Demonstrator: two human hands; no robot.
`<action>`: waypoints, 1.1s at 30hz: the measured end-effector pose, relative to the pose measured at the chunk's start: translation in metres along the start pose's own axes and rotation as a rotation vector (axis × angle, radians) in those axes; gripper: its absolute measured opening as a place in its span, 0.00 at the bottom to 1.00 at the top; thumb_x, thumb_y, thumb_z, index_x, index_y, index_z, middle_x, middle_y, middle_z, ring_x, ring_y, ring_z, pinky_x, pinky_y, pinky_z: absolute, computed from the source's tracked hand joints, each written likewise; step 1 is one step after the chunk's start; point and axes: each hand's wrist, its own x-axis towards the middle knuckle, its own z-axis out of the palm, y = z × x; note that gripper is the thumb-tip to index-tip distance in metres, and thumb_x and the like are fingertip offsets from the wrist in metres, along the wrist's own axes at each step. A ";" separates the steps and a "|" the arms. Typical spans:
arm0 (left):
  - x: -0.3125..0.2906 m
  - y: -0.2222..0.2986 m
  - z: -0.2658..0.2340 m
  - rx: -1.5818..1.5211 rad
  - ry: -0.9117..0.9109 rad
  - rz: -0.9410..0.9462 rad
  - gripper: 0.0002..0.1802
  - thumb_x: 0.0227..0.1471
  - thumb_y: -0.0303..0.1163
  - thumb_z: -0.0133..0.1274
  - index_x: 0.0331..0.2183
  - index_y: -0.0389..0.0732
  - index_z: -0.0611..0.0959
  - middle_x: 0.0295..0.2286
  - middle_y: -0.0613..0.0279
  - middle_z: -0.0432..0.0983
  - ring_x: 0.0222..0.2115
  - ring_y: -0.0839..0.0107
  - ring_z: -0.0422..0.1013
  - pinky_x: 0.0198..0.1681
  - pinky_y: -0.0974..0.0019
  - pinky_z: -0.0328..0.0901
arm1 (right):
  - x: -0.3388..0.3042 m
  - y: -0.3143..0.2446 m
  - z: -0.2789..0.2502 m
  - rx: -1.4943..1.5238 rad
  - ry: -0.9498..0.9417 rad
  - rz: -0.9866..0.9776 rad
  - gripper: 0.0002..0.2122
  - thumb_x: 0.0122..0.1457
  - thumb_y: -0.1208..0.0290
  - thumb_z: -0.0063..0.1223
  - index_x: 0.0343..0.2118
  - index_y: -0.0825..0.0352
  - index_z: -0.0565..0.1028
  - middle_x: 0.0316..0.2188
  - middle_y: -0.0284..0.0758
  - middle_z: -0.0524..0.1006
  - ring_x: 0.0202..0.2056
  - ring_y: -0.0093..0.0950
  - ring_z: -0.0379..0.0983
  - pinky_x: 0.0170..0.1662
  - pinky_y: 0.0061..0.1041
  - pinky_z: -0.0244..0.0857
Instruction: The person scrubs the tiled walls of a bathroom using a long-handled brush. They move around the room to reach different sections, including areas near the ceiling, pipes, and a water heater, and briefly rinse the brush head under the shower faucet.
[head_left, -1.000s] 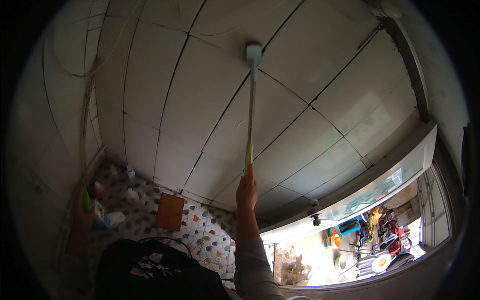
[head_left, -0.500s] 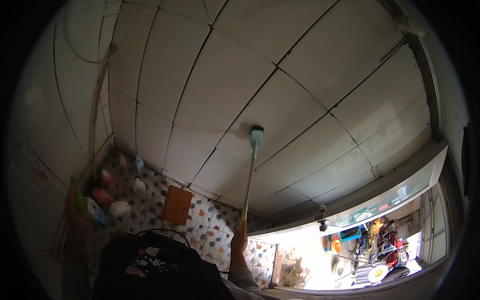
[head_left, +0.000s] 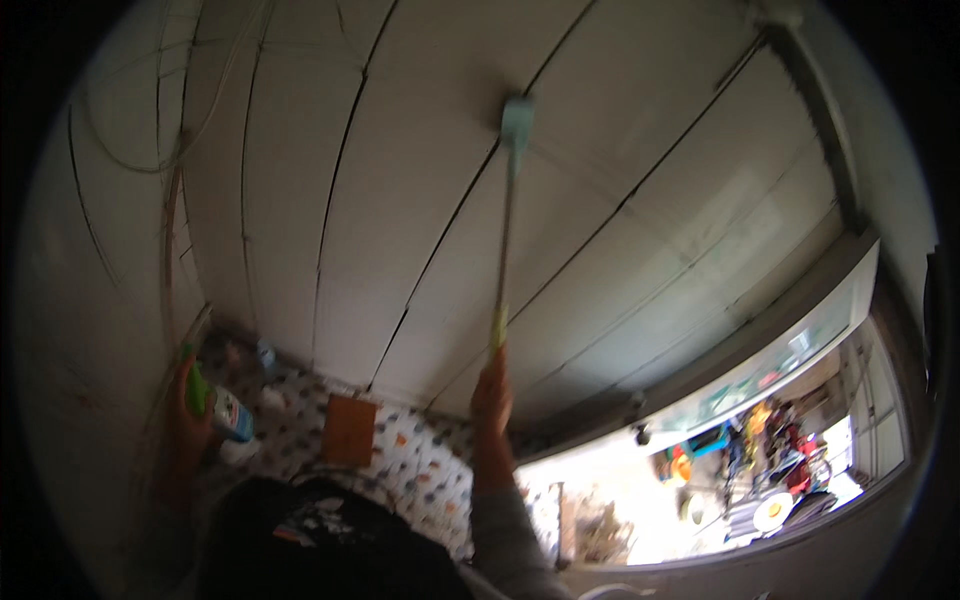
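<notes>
My right hand [head_left: 491, 400] is wrapped round the lower end of a long-handled scrub brush [head_left: 517, 125]. The brush has a pale blue head, a thin shaft and a yellowish grip. Its head is against or close to the tiled wall [head_left: 420, 160], beside a dark joint line; the bristles are mostly hidden. At the lower left, my left hand [head_left: 188, 410] grips a spray bottle [head_left: 231, 415] with a green top and a white and blue label. That bottle is held above the pebble-patterned floor.
On the floor [head_left: 425, 470] lies a brown board [head_left: 349, 430], and a few blurred bottles stand in the left corner near a pale blue bottle [head_left: 265, 353]. A hose [head_left: 150, 168] hangs on the left wall. At the lower right, a glass-paned door [head_left: 760, 370] opens onto a bright cluttered area.
My right hand and the brush have moved up the wall. The left hand with the spray bottle has shifted slightly right and now shows more clearly. The whole view has tilted a little.
</notes>
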 end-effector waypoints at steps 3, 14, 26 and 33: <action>0.012 0.035 -0.009 0.014 -0.041 0.033 0.39 0.42 0.21 0.57 0.57 0.39 0.62 0.54 0.49 0.61 0.56 0.52 0.57 0.58 0.55 0.54 | -0.079 0.015 0.009 -0.027 -0.168 0.169 0.24 0.58 0.72 0.45 0.60 0.59 0.59 0.49 0.50 0.70 0.41 0.47 0.72 0.39 0.39 0.68; 0.020 0.012 -0.029 0.028 -0.057 0.045 0.36 0.37 0.16 0.57 0.52 0.37 0.68 0.49 0.45 0.65 0.51 0.48 0.63 0.54 0.54 0.59 | 0.013 -0.073 0.010 0.160 0.018 0.100 0.26 0.58 0.75 0.45 0.61 0.58 0.58 0.37 0.48 0.72 0.37 0.41 0.70 0.38 0.37 0.66; 0.003 -0.044 -0.055 -0.050 0.019 -0.052 0.34 0.40 0.19 0.54 0.52 0.35 0.67 0.46 0.43 0.68 0.47 0.46 0.66 0.51 0.53 0.60 | 0.076 -0.137 0.019 0.350 0.108 0.178 0.26 0.60 0.75 0.43 0.62 0.54 0.55 0.53 0.46 0.67 0.46 0.38 0.72 0.44 0.30 0.67; 0.000 -0.074 -0.069 0.101 0.107 0.016 0.30 0.43 0.20 0.52 0.51 0.34 0.68 0.46 0.42 0.68 0.47 0.46 0.65 0.52 0.53 0.59 | -0.076 -0.108 0.060 0.255 -0.048 0.435 0.26 0.58 0.74 0.45 0.61 0.58 0.56 0.49 0.50 0.71 0.46 0.40 0.72 0.45 0.32 0.67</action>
